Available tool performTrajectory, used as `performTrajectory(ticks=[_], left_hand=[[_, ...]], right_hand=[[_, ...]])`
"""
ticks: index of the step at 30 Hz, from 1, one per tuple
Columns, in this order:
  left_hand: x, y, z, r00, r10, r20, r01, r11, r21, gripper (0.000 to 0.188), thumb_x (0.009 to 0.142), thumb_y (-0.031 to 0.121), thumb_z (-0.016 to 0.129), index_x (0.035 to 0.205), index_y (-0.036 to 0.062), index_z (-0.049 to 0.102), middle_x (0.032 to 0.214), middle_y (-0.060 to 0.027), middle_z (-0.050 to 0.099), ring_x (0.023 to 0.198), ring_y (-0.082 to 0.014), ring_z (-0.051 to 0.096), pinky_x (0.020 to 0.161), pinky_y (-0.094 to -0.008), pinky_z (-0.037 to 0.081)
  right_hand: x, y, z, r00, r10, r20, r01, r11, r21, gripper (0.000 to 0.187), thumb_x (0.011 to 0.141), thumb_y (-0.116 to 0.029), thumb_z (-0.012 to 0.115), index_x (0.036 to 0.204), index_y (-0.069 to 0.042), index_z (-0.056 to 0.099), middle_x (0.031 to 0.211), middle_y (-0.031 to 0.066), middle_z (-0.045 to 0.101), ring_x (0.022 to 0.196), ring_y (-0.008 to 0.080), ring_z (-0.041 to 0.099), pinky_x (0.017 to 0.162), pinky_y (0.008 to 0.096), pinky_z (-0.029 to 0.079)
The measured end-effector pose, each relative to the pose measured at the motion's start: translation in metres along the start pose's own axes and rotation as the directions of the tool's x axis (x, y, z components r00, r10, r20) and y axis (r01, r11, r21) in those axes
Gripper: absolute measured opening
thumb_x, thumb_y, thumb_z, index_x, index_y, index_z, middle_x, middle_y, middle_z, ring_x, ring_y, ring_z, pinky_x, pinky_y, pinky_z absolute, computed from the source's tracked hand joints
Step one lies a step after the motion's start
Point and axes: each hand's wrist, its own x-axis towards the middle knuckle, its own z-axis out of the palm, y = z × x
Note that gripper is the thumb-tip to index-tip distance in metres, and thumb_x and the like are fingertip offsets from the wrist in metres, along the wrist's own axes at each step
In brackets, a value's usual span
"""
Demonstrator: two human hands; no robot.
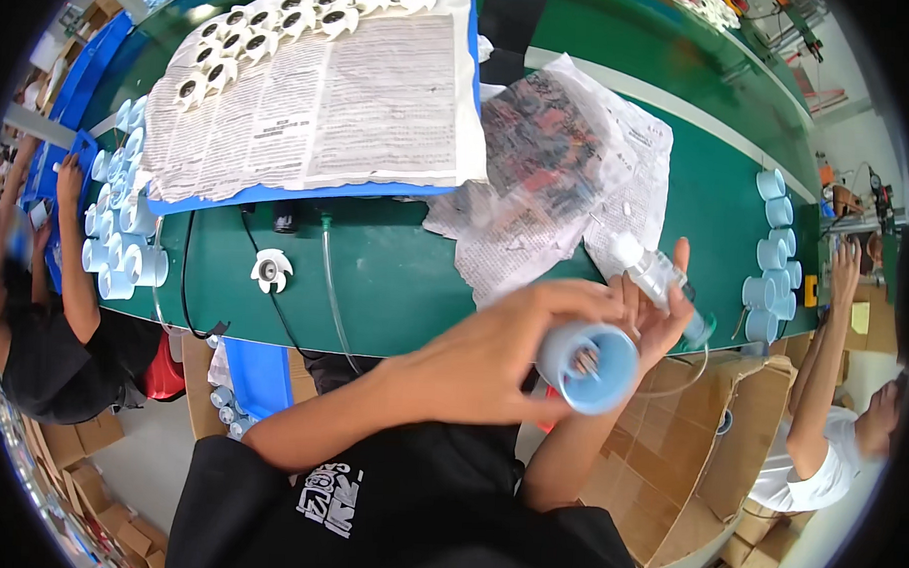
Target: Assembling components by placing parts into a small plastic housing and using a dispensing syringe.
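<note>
My left hand (pixel 482 350) is wrapped round a light blue plastic cup-shaped housing (pixel 564 363), its mouth turned toward me. A coppery and whitish part (pixel 585 361) shows inside the mouth. Just right of it, my right hand (pixel 661 326) has its fingers closed on a clear plastic tube-shaped dispenser (pixel 659 276) with a white end. A green fitting (pixel 708 331) and a thin clear hose sit at the dispenser's lower end. The dispenser is slanted, its white end up and to the left. My right fingers are partly hidden behind the housing.
A blue tray (pixel 307 198) lined with newspaper bears several white fan wheels (pixel 294 20). One more fan wheel (pixel 271 271) lies on the green table (pixel 405 272). Crumpled newspaper (pixel 536 247) lies ahead. Blue housings (pixel 125 247) stand left and right; co-workers sit on both sides.
</note>
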Motion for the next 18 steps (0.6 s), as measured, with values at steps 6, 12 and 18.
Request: performTrajectory(ticks=[6, 12, 18], left_hand=[[-0.009, -0.036, -0.026, 0.980, -0.068, -0.184, 0.170, 0.765, 0.621, 0.061, 0.070, 0.014, 0.077, 0.125, 0.0068, 0.050, 0.125, -0.0123, 0.053, 0.122, -0.0326, 0.043, 0.104, -0.0430, 0.033], [-0.012, -0.043, -0.021, 0.943, -0.085, -0.323, 0.270, 0.763, 0.587, 0.062, 0.071, 0.015, 0.077, 0.126, 0.0062, 0.050, 0.119, -0.0132, 0.054, 0.112, -0.0331, 0.049, 0.099, -0.0412, 0.036], [-0.012, -0.046, -0.026, 0.950, -0.092, -0.298, 0.254, 0.784, 0.566, 0.059, 0.070, 0.013, 0.077, 0.122, 0.0065, 0.051, 0.118, -0.0118, 0.054, 0.112, -0.0327, 0.049, 0.097, -0.0412, 0.037]], right_hand=[[0.012, -0.007, 0.007, 0.962, -0.003, 0.274, -0.142, 0.851, 0.506, 0.040, 0.085, -0.020, 0.062, 0.121, -0.006, 0.051, 0.092, 0.0075, 0.059, 0.051, 0.0119, 0.036, 0.050, 0.0253, 0.036], [0.022, -0.002, 0.022, 0.910, -0.081, 0.406, -0.095, 0.913, 0.396, 0.041, 0.084, -0.027, 0.064, 0.117, -0.005, 0.049, 0.085, 0.0048, 0.051, 0.058, 0.0151, 0.040, 0.051, 0.0267, 0.038], [-0.002, -0.021, 0.020, 0.930, 0.009, 0.368, 0.188, 0.848, -0.496, 0.052, 0.074, -0.029, 0.065, 0.108, 0.007, 0.049, 0.094, 0.0173, 0.052, 0.069, 0.0280, 0.056, 0.050, 0.0388, 0.052]])
